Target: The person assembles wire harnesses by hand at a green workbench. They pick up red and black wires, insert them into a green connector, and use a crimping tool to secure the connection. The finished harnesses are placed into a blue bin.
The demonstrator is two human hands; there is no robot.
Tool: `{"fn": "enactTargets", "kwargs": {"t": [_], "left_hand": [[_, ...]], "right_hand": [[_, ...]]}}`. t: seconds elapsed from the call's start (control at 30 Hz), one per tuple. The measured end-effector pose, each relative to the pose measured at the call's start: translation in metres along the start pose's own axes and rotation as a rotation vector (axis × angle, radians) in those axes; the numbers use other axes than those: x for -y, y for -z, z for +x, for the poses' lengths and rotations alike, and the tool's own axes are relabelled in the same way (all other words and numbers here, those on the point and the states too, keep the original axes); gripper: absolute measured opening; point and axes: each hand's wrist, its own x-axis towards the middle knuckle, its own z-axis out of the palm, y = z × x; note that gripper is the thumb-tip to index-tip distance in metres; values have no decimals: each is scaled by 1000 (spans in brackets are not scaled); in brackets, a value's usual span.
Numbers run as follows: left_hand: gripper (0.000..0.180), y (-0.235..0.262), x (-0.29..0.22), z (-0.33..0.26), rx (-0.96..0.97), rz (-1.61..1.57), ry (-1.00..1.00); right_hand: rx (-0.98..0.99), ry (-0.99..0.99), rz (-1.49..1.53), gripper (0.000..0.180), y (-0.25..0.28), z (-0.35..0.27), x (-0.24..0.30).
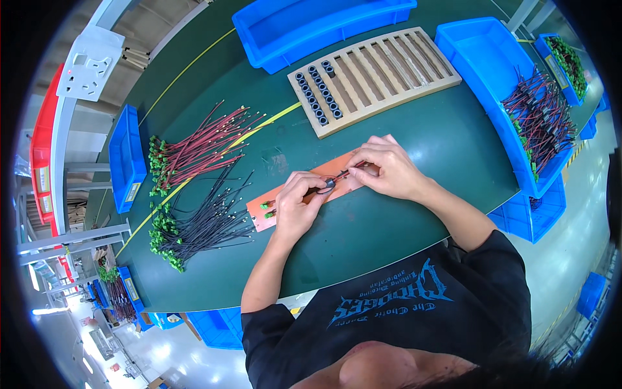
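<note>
Over a long orange board point(258, 222) on the green table, my two hands work close together. My left hand point(299, 202) is closed, its thumb and fingers pinching a small black round part point(330, 183) with wires running through or beside it. With thumb and forefinger my right hand point(391, 170) pinches thin dark and red wires point(344, 174) just right of that part. Two green connectors point(267, 209) lie at the board's left end, apparently joined to wires that pass under my left hand. The wire tips inside my right fingers are hidden.
Left of the board lie a bundle of red wires point(206, 146) and one of black wires point(207, 223), both with green connectors. Behind stands a slotted wooden rack point(382, 81) holding several black round parts. Blue bins point(259, 55) edge the table; the right bin point(483, 97) holds wired assemblies.
</note>
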Motion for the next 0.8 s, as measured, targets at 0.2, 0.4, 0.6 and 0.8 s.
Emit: {"fn": "enactTargets", "kwargs": {"t": [0.2, 0.4, 0.6, 0.8], "left_hand": [[21, 0, 6, -3, 8, -103, 89], [21, -1, 6, -3, 4, -141, 138], [21, 0, 5, -3, 5, -128, 129], [22, 1, -4, 2, 14, 44, 26]], "right_hand": [[12, 33, 27, 24, 8, 5, -5], [76, 20, -40, 30, 5, 9, 0], [28, 43, -47, 30, -4, 7, -5], [-95, 171, -210, 21, -11, 3, -8]]}}
